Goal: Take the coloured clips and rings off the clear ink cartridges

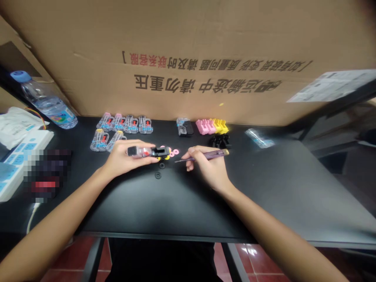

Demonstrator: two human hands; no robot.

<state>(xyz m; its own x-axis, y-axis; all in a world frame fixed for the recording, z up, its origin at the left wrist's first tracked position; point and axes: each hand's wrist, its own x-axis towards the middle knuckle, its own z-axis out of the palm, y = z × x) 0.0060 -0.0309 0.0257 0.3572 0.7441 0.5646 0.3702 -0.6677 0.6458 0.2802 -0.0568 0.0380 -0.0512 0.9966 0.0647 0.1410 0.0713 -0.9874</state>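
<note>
My left hand (126, 158) is closed around a small clear plastic device (142, 152) with a black end piece and a red part inside. It is held above several small rings: pink rings (175, 152) and yellow rings (167, 157) partly behind it, black rings (158, 175) just below. In my right hand (207, 166) is a slim purple screwdriver (211, 154), pinched like a pen. Its thin metal tip points left toward the device and stays apart from it.
Similar clear devices (131, 124) line the back left. Behind my hands are another clear-and-black device (185, 127), pink pieces (205, 126), yellow pieces (220, 126), black pieces (219, 140) and a clear packet (260, 138). A bottle (55, 103) and power strip (22, 158) stand left; cardboard (188, 35) walls the back.
</note>
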